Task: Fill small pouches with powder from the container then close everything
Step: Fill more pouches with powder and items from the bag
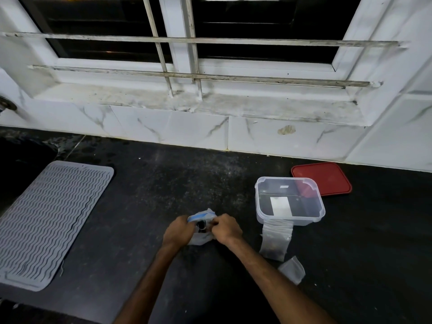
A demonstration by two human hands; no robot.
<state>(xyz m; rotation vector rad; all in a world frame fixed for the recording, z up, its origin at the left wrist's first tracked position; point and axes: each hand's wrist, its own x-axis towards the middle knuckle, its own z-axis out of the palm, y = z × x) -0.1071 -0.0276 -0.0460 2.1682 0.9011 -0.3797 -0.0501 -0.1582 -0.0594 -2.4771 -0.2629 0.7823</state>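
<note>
Two hands pinched the pouch [201,215] mouth: left hand [178,230] and right hand [225,226] at either end. An uneven pull could have tipped powder onto the counter [163,183].

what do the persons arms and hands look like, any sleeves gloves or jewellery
Both arms are bare as far as the frame shows: no sleeve reaches the left forearm or right forearm. The left hand and right hand are ungloved. No watch or bracelet shows at either wrist, and no ring is visible on the fingers, though they are partly hidden.
</note>
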